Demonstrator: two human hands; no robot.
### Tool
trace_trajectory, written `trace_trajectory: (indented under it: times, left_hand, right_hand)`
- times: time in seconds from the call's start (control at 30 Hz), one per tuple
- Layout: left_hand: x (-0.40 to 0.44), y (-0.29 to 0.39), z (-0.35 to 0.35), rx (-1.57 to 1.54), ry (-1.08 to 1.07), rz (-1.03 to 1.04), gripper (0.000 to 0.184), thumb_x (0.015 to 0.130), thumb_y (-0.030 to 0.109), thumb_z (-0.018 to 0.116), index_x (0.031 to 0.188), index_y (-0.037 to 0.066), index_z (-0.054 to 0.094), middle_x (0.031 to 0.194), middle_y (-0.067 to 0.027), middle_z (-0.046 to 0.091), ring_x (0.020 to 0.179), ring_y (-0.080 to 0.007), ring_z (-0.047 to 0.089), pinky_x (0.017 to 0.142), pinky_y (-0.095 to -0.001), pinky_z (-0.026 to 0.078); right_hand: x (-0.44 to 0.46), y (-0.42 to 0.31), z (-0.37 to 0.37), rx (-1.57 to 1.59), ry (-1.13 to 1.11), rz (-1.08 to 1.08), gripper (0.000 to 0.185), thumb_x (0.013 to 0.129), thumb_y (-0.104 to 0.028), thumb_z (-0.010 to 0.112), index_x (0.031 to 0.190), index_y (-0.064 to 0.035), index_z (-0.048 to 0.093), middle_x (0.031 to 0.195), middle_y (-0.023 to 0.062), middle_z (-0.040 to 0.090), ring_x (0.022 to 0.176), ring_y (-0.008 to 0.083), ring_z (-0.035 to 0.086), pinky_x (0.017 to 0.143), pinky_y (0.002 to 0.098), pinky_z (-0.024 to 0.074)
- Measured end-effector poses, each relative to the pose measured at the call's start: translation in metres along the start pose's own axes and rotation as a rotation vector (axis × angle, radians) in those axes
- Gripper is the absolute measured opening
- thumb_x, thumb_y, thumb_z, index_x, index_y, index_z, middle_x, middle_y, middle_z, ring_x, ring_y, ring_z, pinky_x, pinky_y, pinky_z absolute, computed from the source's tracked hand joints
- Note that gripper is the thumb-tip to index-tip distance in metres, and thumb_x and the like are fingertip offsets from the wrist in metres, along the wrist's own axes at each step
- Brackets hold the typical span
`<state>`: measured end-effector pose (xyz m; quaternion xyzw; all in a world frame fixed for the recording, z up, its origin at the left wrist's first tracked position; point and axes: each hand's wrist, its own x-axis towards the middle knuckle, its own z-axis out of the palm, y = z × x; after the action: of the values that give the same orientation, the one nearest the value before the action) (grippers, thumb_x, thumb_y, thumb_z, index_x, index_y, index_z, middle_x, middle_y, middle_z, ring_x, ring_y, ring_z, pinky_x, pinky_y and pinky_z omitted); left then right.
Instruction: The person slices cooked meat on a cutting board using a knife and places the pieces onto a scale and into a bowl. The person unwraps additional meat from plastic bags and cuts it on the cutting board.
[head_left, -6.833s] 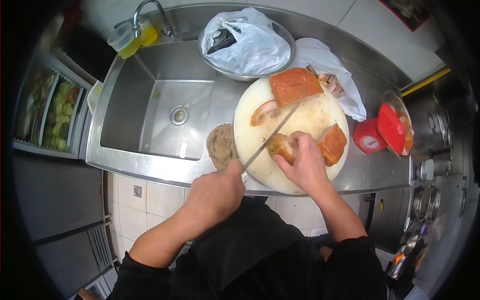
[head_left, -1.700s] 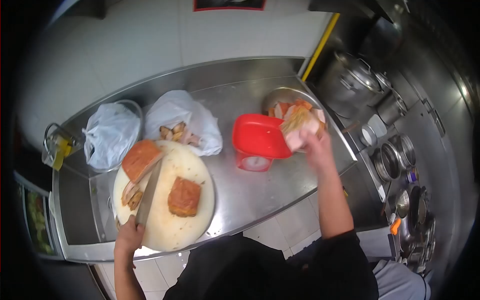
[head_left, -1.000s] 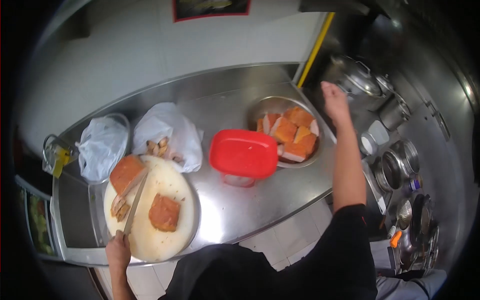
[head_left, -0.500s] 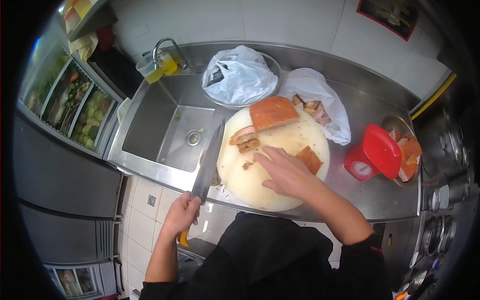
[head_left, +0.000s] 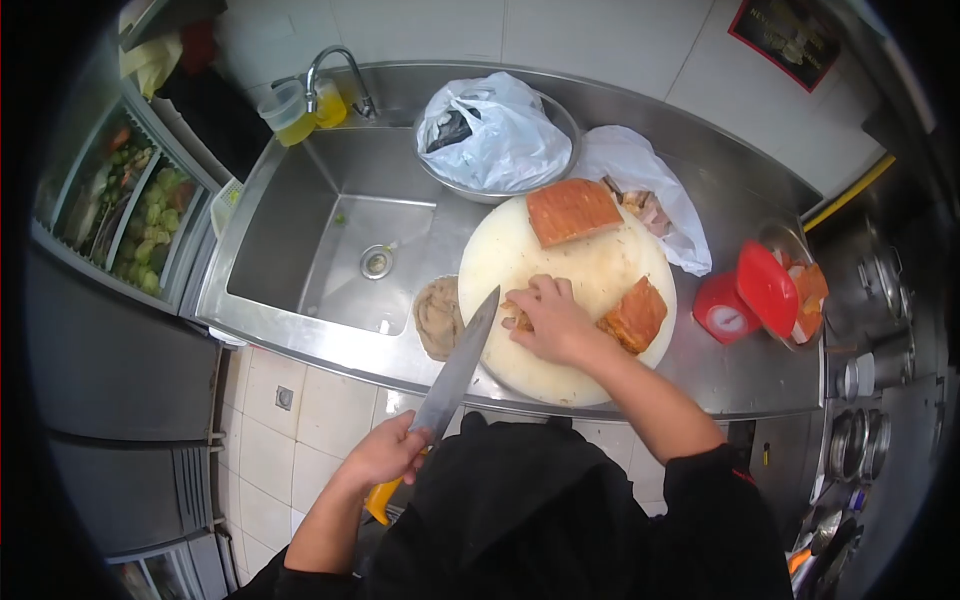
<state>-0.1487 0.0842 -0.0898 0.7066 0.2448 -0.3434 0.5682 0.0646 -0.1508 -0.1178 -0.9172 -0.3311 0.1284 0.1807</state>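
My left hand (head_left: 385,452) is wrapped round the yellow handle of a long knife (head_left: 455,375), its blade tip at the left edge of a round white cutting board (head_left: 570,375). On the board, my right hand (head_left: 548,320) has its fingers curled over small meat scraps (head_left: 512,317), largely hidden under them. A large reddish-brown slab of meat (head_left: 572,211) lies at the board's back. A smaller chunk (head_left: 637,315) sits to the right of my right hand.
A sink (head_left: 350,270) and a brown cloth (head_left: 437,318) lie left of the board. Behind are a bagged metal bowl (head_left: 495,135) and an open plastic bag (head_left: 625,160). To the right stand a red scale (head_left: 725,308) and a bowl of meat pieces (head_left: 808,300).
My right hand has come back from the meat bowl to the board and closed over the scraps. The strips beside the slab were gathered toward it. The knife has moved off the board's back.
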Motion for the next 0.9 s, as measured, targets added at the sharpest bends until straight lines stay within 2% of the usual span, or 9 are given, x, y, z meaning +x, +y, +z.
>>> trace_trajectory:
  times: [0.13, 0.17, 0.37, 0.5, 0.57, 0.67, 0.73, 0.8, 0.9]
  left_hand:
    - [0.018, 0.009, 0.009, 0.040, -0.094, 0.037, 0.027, 0.106, 0.025, 0.048, 0.110, -0.001, 0.054, 0.073, -0.0056, 0.058, 0.052, -0.0137, 0.057, 0.053, -0.0293, 0.050]
    - [0.022, 0.015, 0.014, 0.060, -0.099, 0.031, 0.026, 0.106, 0.025, 0.048, 0.110, 0.000, 0.054, 0.073, -0.0055, 0.058, 0.052, -0.0136, 0.057, 0.052, -0.0293, 0.050]
    - [0.012, 0.087, 0.043, 0.144, -0.123, 0.039, 0.025, 0.105, 0.024, 0.048, 0.106, 0.000, 0.053, 0.074, -0.0060, 0.059, 0.053, -0.0138, 0.060, 0.052, -0.0293, 0.050]
    - [0.037, 0.171, 0.065, 0.163, -0.214, 0.181, 0.027, 0.103, 0.024, 0.049, 0.106, -0.002, 0.050, 0.075, -0.0070, 0.060, 0.054, -0.0163, 0.062, 0.054, -0.0316, 0.051]
    - [0.058, 0.220, 0.088, 0.063, -0.294, 0.225, 0.025, 0.101, 0.022, 0.051, 0.107, -0.003, 0.049, 0.077, -0.0079, 0.059, 0.055, -0.0184, 0.062, 0.056, -0.0335, 0.052]
    - [0.095, 0.265, 0.116, -0.127, -0.309, 0.204, 0.023, 0.099, 0.018, 0.052, 0.108, -0.003, 0.048, 0.080, -0.0089, 0.057, 0.057, -0.0192, 0.060, 0.056, -0.0341, 0.051]
    - [0.108, 0.277, 0.125, -0.222, -0.307, 0.159, 0.024, 0.098, 0.017, 0.052, 0.110, -0.004, 0.049, 0.081, -0.0091, 0.056, 0.057, -0.0193, 0.059, 0.057, -0.0341, 0.051]
    - [0.091, 0.273, 0.110, -0.046, -0.251, 0.161, 0.023, 0.098, 0.018, 0.054, 0.112, 0.000, 0.050, 0.076, -0.0069, 0.057, 0.054, -0.0170, 0.060, 0.053, -0.0314, 0.050]
    - [0.054, 0.244, 0.071, 0.181, -0.158, 0.190, 0.028, 0.098, 0.018, 0.054, 0.119, -0.001, 0.052, 0.074, -0.0045, 0.057, 0.055, -0.0160, 0.061, 0.057, -0.0315, 0.051]
  right_hand:
    - [-0.014, -0.005, 0.030, 0.080, 0.224, -0.041, 0.040, 0.089, -0.021, 0.072, 0.126, -0.0119, 0.061, 0.121, 0.0185, 0.052, 0.116, 0.0403, 0.047, 0.100, 0.0448, 0.0453]
    - [-0.015, -0.005, 0.033, 0.102, 0.340, -0.086, 0.029, 0.090, -0.019, 0.071, 0.117, -0.0104, 0.062, 0.111, 0.0177, 0.053, 0.106, 0.0392, 0.050, 0.094, 0.0444, 0.0464]
    - [-0.025, 0.024, -0.008, 0.113, 0.426, -0.024, 0.028, 0.090, -0.019, 0.070, 0.113, -0.0049, 0.061, 0.110, 0.0185, 0.054, 0.103, 0.0387, 0.053, 0.093, 0.0460, 0.0464]
    - [-0.015, 0.087, -0.096, 0.164, 0.358, 0.123, 0.036, 0.093, -0.024, 0.066, 0.118, 0.0000, 0.057, 0.115, 0.0224, 0.054, 0.111, 0.0422, 0.052, 0.098, 0.0480, 0.0447]
    - [0.014, 0.138, -0.135, 0.190, 0.132, 0.273, 0.048, 0.093, -0.030, 0.067, 0.125, 0.0031, 0.055, 0.128, 0.0294, 0.057, 0.122, 0.0448, 0.053, 0.104, 0.0492, 0.0431]
    - [0.064, 0.224, -0.138, 0.177, 0.037, 0.337, 0.056, 0.091, -0.030, 0.067, 0.133, 0.0039, 0.053, 0.132, 0.0304, 0.059, 0.124, 0.0421, 0.058, 0.105, 0.0449, 0.0452]
    - [0.080, 0.249, -0.141, -0.008, 0.052, 0.385, 0.061, 0.089, -0.030, 0.068, 0.136, 0.0048, 0.051, 0.130, 0.0299, 0.061, 0.122, 0.0408, 0.060, 0.104, 0.0432, 0.0466]
    - [0.083, 0.254, -0.133, -0.209, 0.151, 0.435, 0.066, 0.087, -0.031, 0.071, 0.137, 0.0059, 0.050, 0.127, 0.0298, 0.064, 0.120, 0.0402, 0.062, 0.104, 0.0428, 0.0474]
    - [0.050, 0.217, -0.169, 0.060, 0.046, 0.337, 0.063, 0.088, -0.029, 0.069, 0.140, 0.0028, 0.050, 0.132, 0.0271, 0.061, 0.123, 0.0396, 0.060, 0.105, 0.0436, 0.0468]
